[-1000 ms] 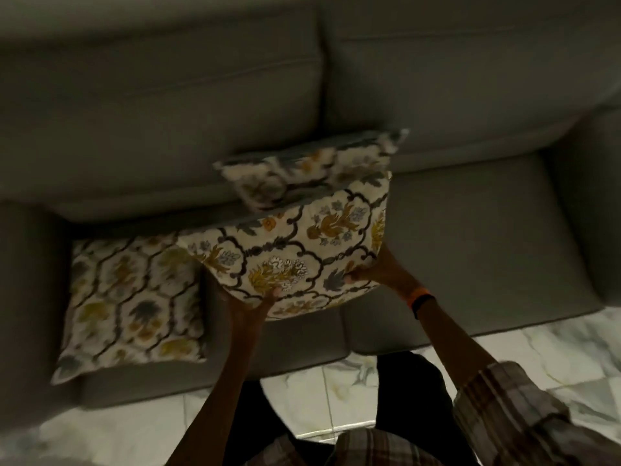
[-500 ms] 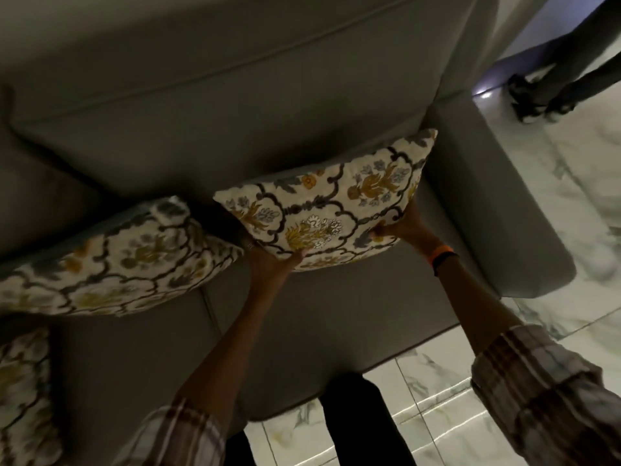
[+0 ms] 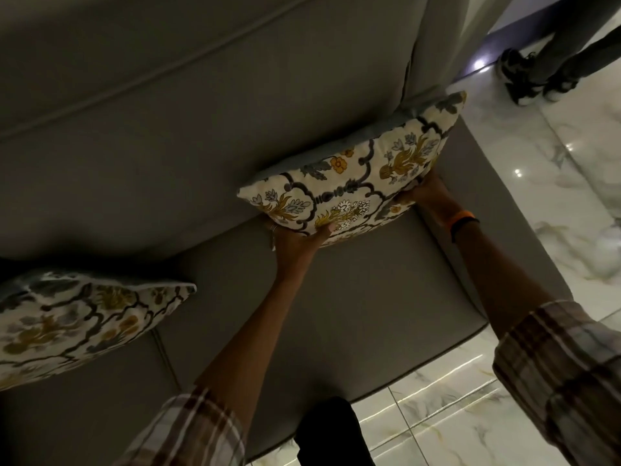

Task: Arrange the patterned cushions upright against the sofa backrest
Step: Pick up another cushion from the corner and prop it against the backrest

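Note:
A cream cushion (image 3: pixel 356 183) with a dark trellis and yellow flower pattern stands on its edge against the grey sofa backrest (image 3: pixel 161 136), close to the right armrest (image 3: pixel 500 210). My left hand (image 3: pixel 295 238) grips its lower left edge. My right hand (image 3: pixel 426 193) holds its lower right corner. A second patterned cushion (image 3: pixel 77 321) leans at the left end of the view, on the seat by the backrest, untouched and partly cut off by the frame.
The grey seat (image 3: pixel 353 314) stretches between the two cushions. White marble floor (image 3: pixel 554 169) lies to the right and in front. Another person's legs and dark shoes (image 3: pixel 524 79) stand on the floor at the upper right.
Both hands have carried the cushion to the right along the sofa, from above the other cushions to the backrest beside the right armrest. My view has swung right with it.

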Demonstrator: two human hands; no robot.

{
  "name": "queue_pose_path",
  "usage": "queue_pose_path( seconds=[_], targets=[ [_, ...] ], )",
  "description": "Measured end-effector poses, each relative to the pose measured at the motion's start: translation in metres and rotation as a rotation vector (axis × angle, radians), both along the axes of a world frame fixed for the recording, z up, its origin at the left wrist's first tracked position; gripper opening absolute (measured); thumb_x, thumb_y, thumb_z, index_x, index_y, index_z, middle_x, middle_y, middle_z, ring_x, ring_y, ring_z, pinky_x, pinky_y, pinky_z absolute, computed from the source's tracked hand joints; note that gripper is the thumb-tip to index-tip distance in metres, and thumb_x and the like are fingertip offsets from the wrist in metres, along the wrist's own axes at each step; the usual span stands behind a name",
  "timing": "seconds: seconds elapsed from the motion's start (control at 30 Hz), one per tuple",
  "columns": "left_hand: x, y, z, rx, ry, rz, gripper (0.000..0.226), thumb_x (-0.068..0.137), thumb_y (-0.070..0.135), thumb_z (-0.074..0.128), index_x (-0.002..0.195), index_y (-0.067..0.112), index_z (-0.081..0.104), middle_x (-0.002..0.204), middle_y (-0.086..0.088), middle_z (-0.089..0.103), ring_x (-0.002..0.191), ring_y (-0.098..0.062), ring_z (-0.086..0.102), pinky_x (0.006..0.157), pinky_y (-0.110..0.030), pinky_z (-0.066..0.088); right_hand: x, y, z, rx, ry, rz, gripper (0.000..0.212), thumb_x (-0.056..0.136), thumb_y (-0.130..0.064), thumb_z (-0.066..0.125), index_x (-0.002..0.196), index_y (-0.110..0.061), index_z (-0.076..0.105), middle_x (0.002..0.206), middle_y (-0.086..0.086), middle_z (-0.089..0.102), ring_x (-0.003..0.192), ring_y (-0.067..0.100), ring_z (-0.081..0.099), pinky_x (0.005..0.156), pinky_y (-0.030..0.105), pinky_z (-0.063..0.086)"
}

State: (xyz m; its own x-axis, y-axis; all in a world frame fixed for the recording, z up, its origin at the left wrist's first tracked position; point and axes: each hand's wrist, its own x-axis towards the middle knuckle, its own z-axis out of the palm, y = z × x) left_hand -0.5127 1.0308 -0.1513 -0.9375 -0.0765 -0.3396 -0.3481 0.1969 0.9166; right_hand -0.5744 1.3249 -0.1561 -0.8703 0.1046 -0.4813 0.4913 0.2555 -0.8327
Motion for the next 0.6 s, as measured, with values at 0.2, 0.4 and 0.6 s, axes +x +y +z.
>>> queue_pose_path(
  seconds=[0.2, 0.4, 0.6],
  targets=[
    [-0.006, -0.006, -0.005, -0.018, -0.017, -0.008, 0.081, 0.065, 0.02, 0.092, 0.136, 0.008, 0.053, 0.134, -0.002, 0.063, 0.132, -0.019, 0.057, 0.115, -0.05, 0.044, 0.018, -0.022, -0.012, 0.097, 0.08, -0.122, 0.137, 0.054, -0.01, 0.098, 0.159, -0.011, 0.01, 0.161, 0.008, 0.033, 0.146, 0.018, 0.036, 0.122, 0.047, 0.036],
    [0.022, -0.043, -0.004, -0.259, -0.03, -0.094, 0.113, 0.062, 0.037, 0.091, 0.152, 0.029, 0.023, 0.156, -0.01, 0.034, 0.145, -0.03, 0.038, 0.116, -0.051, 0.042, 0.09, -0.097, -0.016, 0.335, -0.102, -0.275, 0.127, 0.063, -0.045, 0.092, 0.16, -0.014, 0.016, 0.165, 0.011, 0.028, 0.152, 0.031, 0.028, 0.125, 0.053, 0.028],
    [0.102, -0.127, -0.014, -0.667, -0.032, -0.444, 0.109, 0.076, 0.044, 0.081, 0.158, 0.011, 0.017, 0.161, -0.015, 0.029, 0.148, -0.034, 0.03, 0.12, -0.05, 0.032, 0.173, -0.213, -0.028, 0.515, -0.226, 0.075, 0.113, 0.078, -0.051, 0.08, 0.161, -0.014, 0.013, 0.165, 0.015, 0.024, 0.152, 0.036, 0.025, 0.122, 0.055, 0.029]
  ],
)
